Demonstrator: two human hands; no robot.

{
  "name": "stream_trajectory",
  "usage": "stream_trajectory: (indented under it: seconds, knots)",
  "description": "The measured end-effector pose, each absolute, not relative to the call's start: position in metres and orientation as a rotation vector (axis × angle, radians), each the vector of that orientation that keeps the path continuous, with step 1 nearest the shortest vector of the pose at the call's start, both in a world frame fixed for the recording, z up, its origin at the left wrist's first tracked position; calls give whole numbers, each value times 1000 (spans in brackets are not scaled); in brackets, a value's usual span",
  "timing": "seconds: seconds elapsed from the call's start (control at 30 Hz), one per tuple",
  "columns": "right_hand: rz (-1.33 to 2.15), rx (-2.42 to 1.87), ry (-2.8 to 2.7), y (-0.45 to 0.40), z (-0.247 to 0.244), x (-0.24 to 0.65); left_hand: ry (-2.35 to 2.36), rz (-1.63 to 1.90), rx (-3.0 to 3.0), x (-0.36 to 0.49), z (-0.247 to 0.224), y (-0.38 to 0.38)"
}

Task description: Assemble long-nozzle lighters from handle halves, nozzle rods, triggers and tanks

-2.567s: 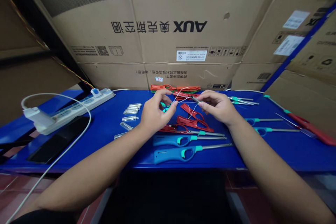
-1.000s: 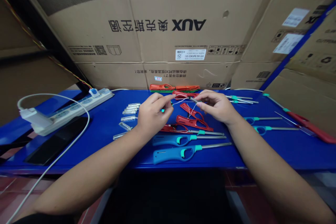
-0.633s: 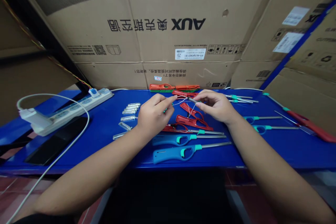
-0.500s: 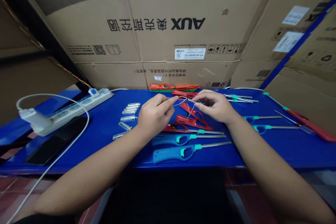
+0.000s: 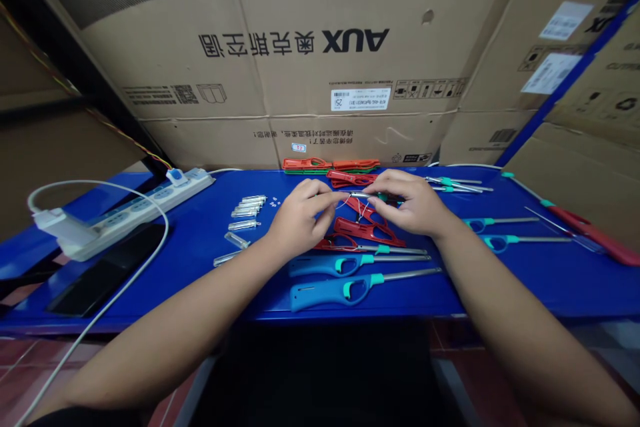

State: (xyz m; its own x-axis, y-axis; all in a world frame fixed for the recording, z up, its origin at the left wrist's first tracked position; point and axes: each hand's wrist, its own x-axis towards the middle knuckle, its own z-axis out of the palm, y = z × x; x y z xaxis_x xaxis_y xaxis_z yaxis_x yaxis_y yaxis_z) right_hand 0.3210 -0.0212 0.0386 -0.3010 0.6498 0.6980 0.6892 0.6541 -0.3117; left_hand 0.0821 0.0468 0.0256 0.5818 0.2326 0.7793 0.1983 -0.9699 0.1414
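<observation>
While pinched between thumb and fingertips of the bare right hand (image 5: 417, 203), visible as a slender silver metal tube (image 5: 359, 195), lying roughly level between both hands. At the left end, reaching close to the extended index fingertip of the bare left hand (image 5: 300, 215), otherwise curled; cannot tell whether gripping the thin white wire (image 5: 344, 202) there. Held above the glossy blue counter (image 5: 510, 290), near red plastic handle shells (image 5: 349, 228), beyond two blue plastic lighters (image 5: 320, 295).

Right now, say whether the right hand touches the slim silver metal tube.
Touching. The head view shows the right hand pinching the slim silver metal tube.
</observation>
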Motion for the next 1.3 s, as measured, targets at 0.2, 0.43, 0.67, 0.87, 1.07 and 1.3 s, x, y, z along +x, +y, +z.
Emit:
stream_trajectory:
  seconds: [0.2, 0.43, 0.67, 0.87, 1.07, 1.3]
  knots:
    - [-46, -1041, -1962, -24, 42, 322, 604, 1422, 2501, 76, 29, 45]
    - [13, -1056, -1870, -23, 41, 324, 595, 1177, 2259, 79, 21, 55]
    - [27, -1060, -1929, -23, 40, 323, 423, 1189, 1944, 80, 23, 53]
    - [-28, -1025, -1981, -25, 41, 320, 482, 1275, 2295, 78, 29, 53]
    - [-38, -1028, -2010, -23, 40, 321, 456, 1376, 2523, 77, 31, 52]
    - [-24, -1034, -2021, -24, 40, 321, 354, 1472, 2743, 74, 32, 57]
